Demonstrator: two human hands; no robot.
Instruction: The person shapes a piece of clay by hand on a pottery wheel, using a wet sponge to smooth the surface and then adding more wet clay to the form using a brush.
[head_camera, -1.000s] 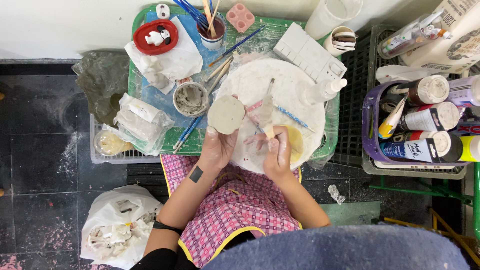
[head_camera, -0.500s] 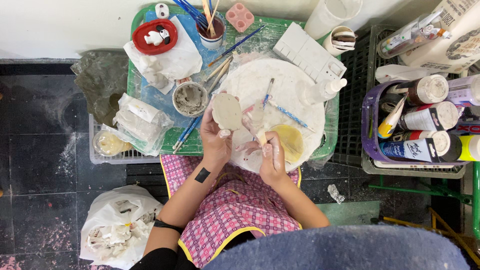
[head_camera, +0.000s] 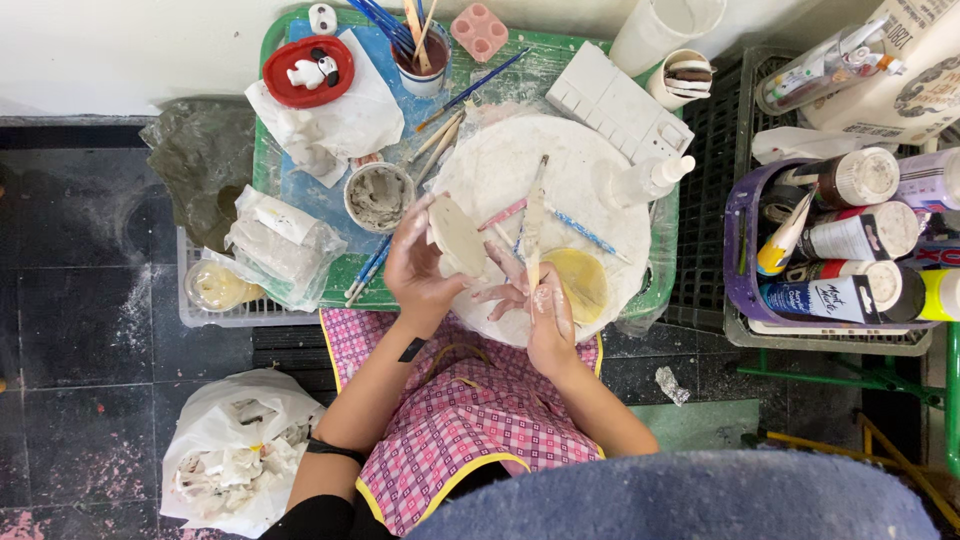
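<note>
While the left hand (head_camera: 418, 272) grips a flat pale clay piece (head_camera: 457, 235), fingers wrapped on its lower left edge, the piece sits tilted above the near-left rim of the round white board (head_camera: 590, 160). Right hand (head_camera: 545, 312) is at the board's near edge, closed on a long wooden modelling tool (head_camera: 533, 222) that points away across the board; its free fingers are spread toward the clay. Hands close together, not clasped. Yellow sponge (head_camera: 578, 281) lies on the board just right of the right hand. Small pot of grey slip (head_camera: 379, 196) sits just left of the board. White squeeze bottle (head_camera: 647, 181) rests on the board's right side. Purple basket (head_camera: 741, 262) of paint bottles stands well right of the board.
</note>
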